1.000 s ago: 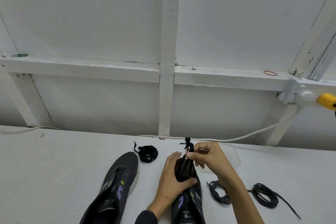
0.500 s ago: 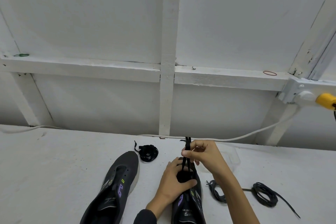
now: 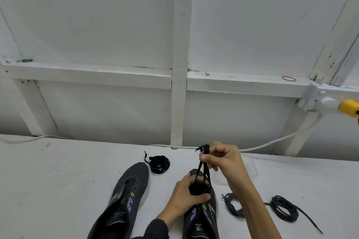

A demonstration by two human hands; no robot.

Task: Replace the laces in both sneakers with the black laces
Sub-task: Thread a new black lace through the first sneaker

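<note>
Black lace [image 3: 203, 170]: two strands run taut from the front of the right-hand sneaker [image 3: 206, 217] up to the right hand [image 3: 221, 159]. This hand pinches both strands between thumb and curled fingers, above and just beyond the toe. The lace ends project past the fingers on the far side. The left hand [image 3: 184, 198] grips this sneaker across the forefoot, fingers and thumb curled round the upper.

The sneaker stands on the white table [image 3: 58, 180], near centre, toe pointing far. The second sneaker [image 3: 128, 196] lies just to its left, toe also far. A coiled black lace [image 3: 159, 164] rests just beyond that toe.

Right of the held sneaker lies a dark lace bundle [image 3: 233, 207], partly behind the right forearm. Farther right is another coil [image 3: 285, 207], one end trailing toward the near right.

A white cable [image 3: 272, 141] follows the table's far edge toward a wall socket [image 3: 326, 103] fitted with a yellow plug [image 3: 349, 106].
</note>
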